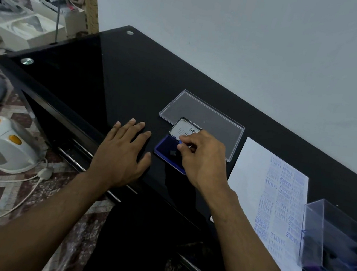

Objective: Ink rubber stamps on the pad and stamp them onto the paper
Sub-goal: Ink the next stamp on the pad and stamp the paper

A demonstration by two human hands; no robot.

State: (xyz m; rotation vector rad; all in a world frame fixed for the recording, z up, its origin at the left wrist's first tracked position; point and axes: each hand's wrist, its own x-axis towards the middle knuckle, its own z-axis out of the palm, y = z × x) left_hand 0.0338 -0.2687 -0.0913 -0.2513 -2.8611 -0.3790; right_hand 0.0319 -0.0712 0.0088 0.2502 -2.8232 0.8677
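A blue ink pad (166, 150) lies open on the black table (102, 85), its white-labelled lid (184, 129) standing up behind it. My right hand (201, 158) hovers over the pad and pinches a small stamp (180, 145) with a blue top between thumb and fingers; the stamp's face is hidden. My left hand (124, 151) rests flat on the table just left of the pad, fingers spread. A white sheet of paper (272, 205) lies to the right, covered with several blue stamped words.
A clear flat plastic lid (202, 113) lies behind the ink pad. A clear plastic box (339, 247) holding dark stamps sits on the paper's right edge. A white kettle (7, 146) with its cord stands on the floor at left. The wall runs along the table's far side.
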